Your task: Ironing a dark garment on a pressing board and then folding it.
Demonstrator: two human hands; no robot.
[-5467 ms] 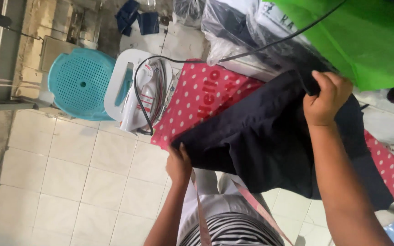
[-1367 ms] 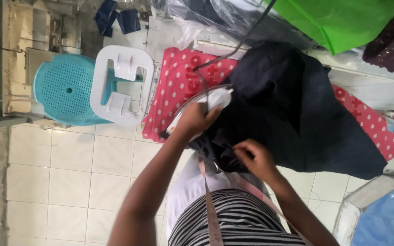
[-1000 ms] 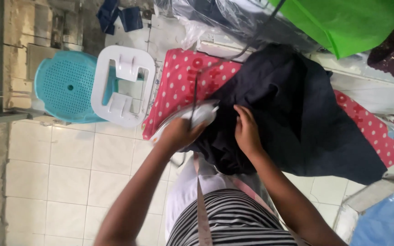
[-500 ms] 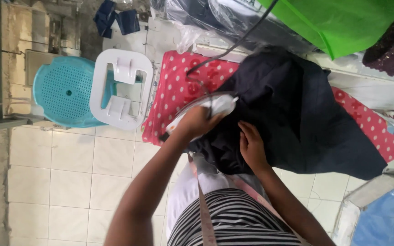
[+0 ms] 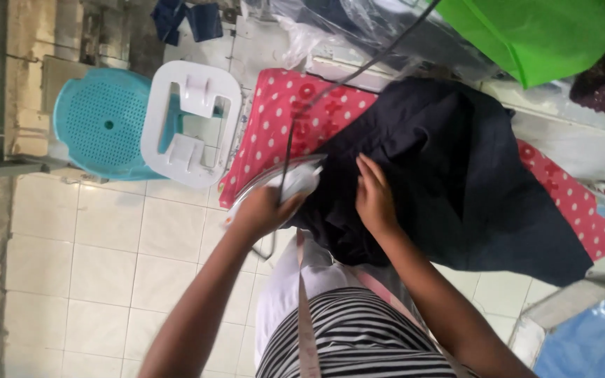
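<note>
A dark navy garment lies spread over an ironing board with a red cover dotted white. My left hand grips the handle of a white electric iron, which sits on the garment's near left edge. A black cord runs from the iron up and away. My right hand lies flat on the dark cloth just right of the iron, fingers pointing away from me.
A white iron rest sits at the board's left end, beside a turquoise plastic stool. A green bag and clear plastic-wrapped clothes lie beyond the board. Pale floor tiles spread below left. A blue object sits at lower right.
Earlier both hands spread the garment while the iron stood on its rest. Since then my left hand has taken the iron onto the cloth, and my right hand has shifted up beside it.
</note>
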